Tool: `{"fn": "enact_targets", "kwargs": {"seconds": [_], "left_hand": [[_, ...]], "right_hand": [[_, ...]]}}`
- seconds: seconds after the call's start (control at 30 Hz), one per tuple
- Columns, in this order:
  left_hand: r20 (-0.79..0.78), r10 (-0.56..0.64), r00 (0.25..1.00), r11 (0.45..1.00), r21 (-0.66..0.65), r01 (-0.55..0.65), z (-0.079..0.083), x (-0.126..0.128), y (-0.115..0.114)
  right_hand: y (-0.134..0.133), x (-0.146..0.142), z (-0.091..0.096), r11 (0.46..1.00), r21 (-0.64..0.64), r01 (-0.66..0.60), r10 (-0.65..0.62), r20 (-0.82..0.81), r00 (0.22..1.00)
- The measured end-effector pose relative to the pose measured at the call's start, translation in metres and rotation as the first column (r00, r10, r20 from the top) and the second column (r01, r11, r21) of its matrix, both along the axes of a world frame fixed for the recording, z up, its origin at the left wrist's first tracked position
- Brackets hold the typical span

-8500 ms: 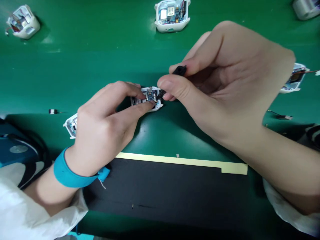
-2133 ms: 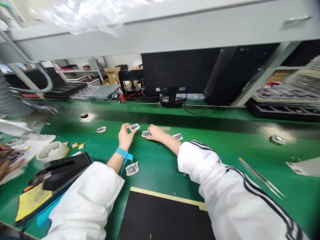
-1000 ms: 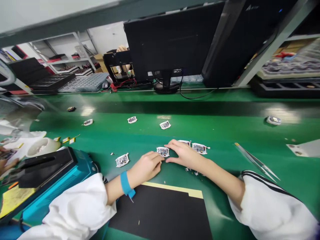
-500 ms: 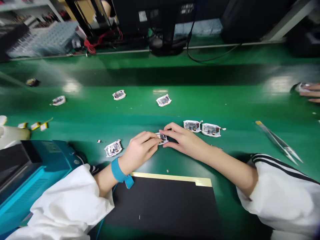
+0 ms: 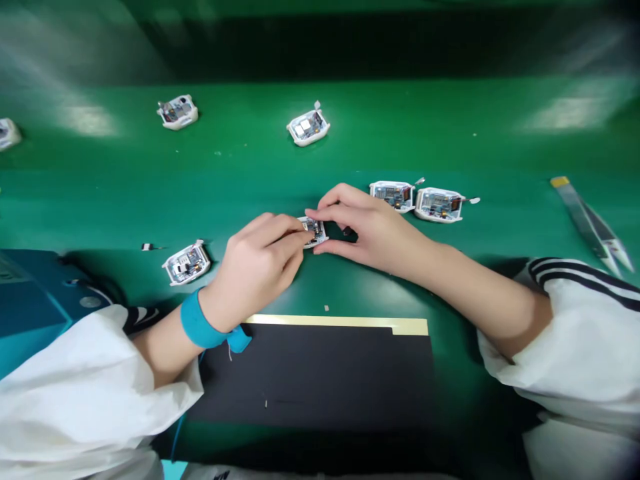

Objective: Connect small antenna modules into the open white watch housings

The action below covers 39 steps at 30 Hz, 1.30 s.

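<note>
Between my two hands, on the green bench mat, is a small white watch-shaped case (image 5: 316, 231) with a circuit board inside. My left hand (image 5: 267, 257) has its fingertips pressed onto the board, covering the case's left part. With thumb and index finger, my right hand (image 5: 357, 223) grips the right end of the same case. Something small and black shows under my right palm. Two similar open cases, one beside my right knuckles (image 5: 393, 195) and another case (image 5: 440, 204) further right, lie close together. Left of my left hand rests a further open case (image 5: 188, 263).
Farther back lie more open cases, one case (image 5: 179, 112) at left and one case (image 5: 309, 127) near the middle. Tweezers (image 5: 590, 223) lie at right. A black sheet (image 5: 320, 373) with a yellow edge is in front. A teal machine (image 5: 35, 293) stands at left.
The view has tilted down and closer, so the monitor and shelf items are out of sight. Both hands stay on the same case, with nearly the same grip.
</note>
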State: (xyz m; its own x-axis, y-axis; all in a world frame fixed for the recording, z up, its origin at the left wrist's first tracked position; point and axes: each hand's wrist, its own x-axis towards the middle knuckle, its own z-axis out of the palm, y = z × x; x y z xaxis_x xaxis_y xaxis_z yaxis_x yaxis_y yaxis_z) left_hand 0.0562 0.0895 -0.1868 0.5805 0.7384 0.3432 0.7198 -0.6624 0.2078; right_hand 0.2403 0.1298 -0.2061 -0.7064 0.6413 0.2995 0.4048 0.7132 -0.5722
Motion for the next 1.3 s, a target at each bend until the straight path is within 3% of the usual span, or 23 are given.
{"fn": "enact_targets", "kwargs": {"seconds": [0.4, 1.1, 1.3], "left_hand": [[-0.038, 0.085, 0.996, 0.996, -0.015, -0.086, -0.0006, 0.0023, -0.0024], [-0.031, 0.038, 0.999, 0.999, 0.030, -0.037, -0.0035, 0.0024, -0.0022], [-0.035, 0.032, 0.999, 0.999, -0.035, -0.033, -0.0005, 0.0034, -0.0026]], "right_hand": [[0.0003, 0.0011, -0.0051, 1.000, 0.026, -0.016, 0.016, -0.020, 1.000], [0.0011, 0.0012, -0.0052, 0.998, 0.057, -0.011, 0.010, 0.017, 1.000], [0.0004, 0.0022, -0.0030, 0.998, 0.062, 0.007, -0.011, 0.060, 0.998]]}}
